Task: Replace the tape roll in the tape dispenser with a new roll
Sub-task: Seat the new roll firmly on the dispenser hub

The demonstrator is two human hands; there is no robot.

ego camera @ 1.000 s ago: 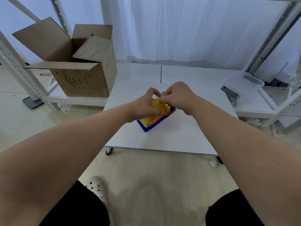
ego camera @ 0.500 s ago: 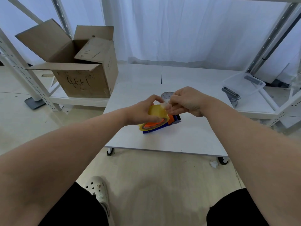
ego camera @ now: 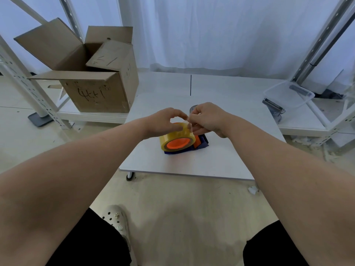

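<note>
A yellow tape roll (ego camera: 173,135) with an orange hub sits on the blue and orange tape dispenser (ego camera: 200,144), which lies on the white table (ego camera: 221,162). My left hand (ego camera: 165,122) rests on the roll's top left side and grips it. My right hand (ego camera: 206,117) pinches the loose clear end of the tape just above the roll's right edge. A grey round object (ego camera: 192,108), possibly another roll, is mostly hidden behind my right hand.
An open cardboard box (ego camera: 96,89) stands on a low shelf at the left. A clear plastic tub (ego camera: 288,96) with dark items beside it sits on the right shelf. White metal rack posts stand on both sides. A white shoe (ego camera: 115,217) is on the floor.
The roll and dispenser have turned so the orange hub faces me. My right hand has lifted from the dispenser and now pinches the tape end above the roll.
</note>
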